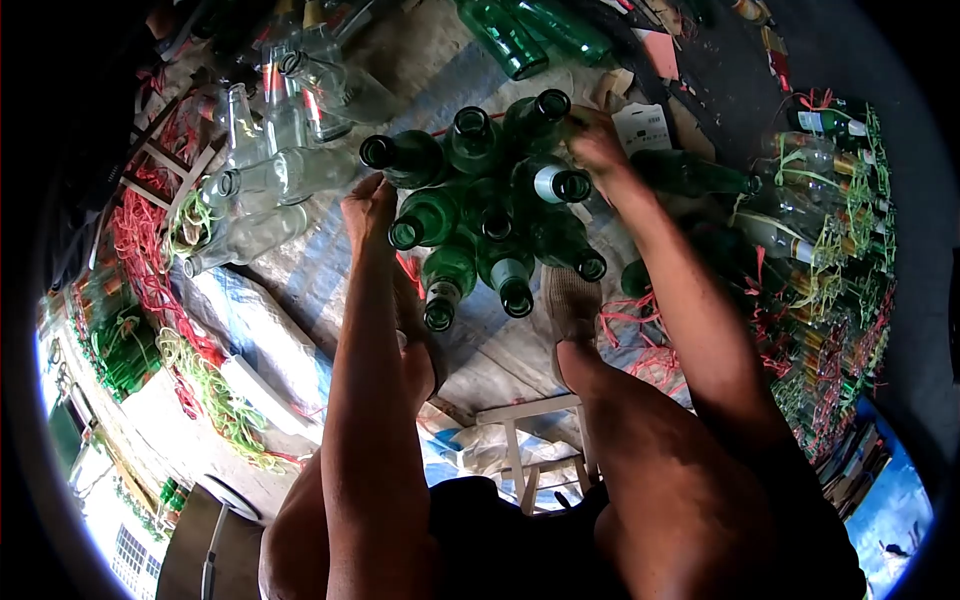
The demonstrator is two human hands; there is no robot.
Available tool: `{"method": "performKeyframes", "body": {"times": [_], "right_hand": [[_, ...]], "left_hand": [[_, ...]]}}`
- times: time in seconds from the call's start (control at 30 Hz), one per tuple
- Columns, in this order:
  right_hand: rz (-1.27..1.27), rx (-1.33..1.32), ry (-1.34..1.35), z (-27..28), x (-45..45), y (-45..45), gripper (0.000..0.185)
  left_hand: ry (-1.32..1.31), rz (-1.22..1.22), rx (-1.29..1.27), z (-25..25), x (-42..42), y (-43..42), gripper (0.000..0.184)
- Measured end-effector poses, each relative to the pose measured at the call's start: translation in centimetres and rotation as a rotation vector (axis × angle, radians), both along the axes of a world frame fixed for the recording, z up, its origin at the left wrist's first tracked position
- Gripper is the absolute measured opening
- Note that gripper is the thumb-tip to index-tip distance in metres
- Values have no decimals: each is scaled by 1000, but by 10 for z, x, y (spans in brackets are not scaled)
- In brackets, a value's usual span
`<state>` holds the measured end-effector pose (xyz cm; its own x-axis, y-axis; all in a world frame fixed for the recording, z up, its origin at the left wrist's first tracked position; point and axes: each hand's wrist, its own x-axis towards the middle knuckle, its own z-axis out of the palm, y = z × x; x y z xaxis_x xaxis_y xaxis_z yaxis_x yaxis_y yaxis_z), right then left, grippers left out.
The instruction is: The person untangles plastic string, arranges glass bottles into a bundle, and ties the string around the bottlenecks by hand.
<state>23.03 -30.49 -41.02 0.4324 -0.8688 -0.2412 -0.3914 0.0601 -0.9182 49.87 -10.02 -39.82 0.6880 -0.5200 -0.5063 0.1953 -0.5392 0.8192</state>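
A tight cluster of green glass bottles (497, 215) stands upright between my feet, their open necks pointing up at me. Some have pale bands at the neck. At the cluster's left side is my left hand (368, 205), its fingers curled closed beside the nearest bottles. My right hand (597, 145) is closed at the upper right of the cluster, close to a bottle neck. What either hand grips is hidden or too thin to make out. A bit of red plastic string (410, 266) shows at the left edge of the cluster.
Clear bottles (290, 175) lie and stand at upper left, and green bottles (505, 40) lie at the top. Tied bottle bundles (825, 220) are stacked at right. Red string (150, 255) lies tangled at left. A small stool (525, 410) stands between my legs on the sheeting (310, 270).
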Motion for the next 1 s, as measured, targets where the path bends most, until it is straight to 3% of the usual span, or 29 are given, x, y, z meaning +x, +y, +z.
{"method": "performKeyframes", "body": {"times": [0.13,0.23,0.3,0.4,0.47,0.5,0.53,0.57,0.6,0.63,0.7,0.73,0.8,0.87,0.9,1.0], "right_hand": [[13,-128,-67,-22,-9,11,21],[95,-39,78,-20,-29,26,20],[33,-66,-55,-12,-39,47,21],[-51,-206,-204,-20,-53,79,23],[-28,-6,-55,-22,-66,85,24],[-67,-62,138,-41,-70,92,24],[-40,-97,181,-27,-68,96,22],[-14,-133,226,-10,-69,101,20],[12,-171,274,3,-71,103,19],[79,-385,435,2,-76,108,18],[67,-496,426,6,-86,116,17],[56,-415,384,9,-87,120,17],[21,-254,304,15,-90,127,18],[-12,-146,156,-14,-97,140,18],[-69,-179,189,-15,-91,144,16],[-86,-243,192,-3,-88,151,15]], "left_hand": [[81,13,-58,-14,-2,10,26],[106,47,-132,-33,-2,24,27],[90,105,-162,-56,-4,31,30],[113,64,-188,-49,-16,42,32],[79,20,-237,-61,-20,51,30],[28,-13,-216,-60,-24,58,28],[-23,-45,-195,-57,-29,63,26],[-129,-249,-32,-51,-18,66,22],[-117,-236,-61,-45,-19,66,22],[-103,-223,-89,-41,-23,68,22],[-68,-195,-137,-34,-34,76,22],[-52,-179,-165,-31,-38,78,21],[-25,-245,38,-27,-34,85,34],[124,-186,-179,-72,-20,109,32],[196,-150,-287,-73,-23,108,32],[91,-128,-133,-58,-39,109,32]]}}
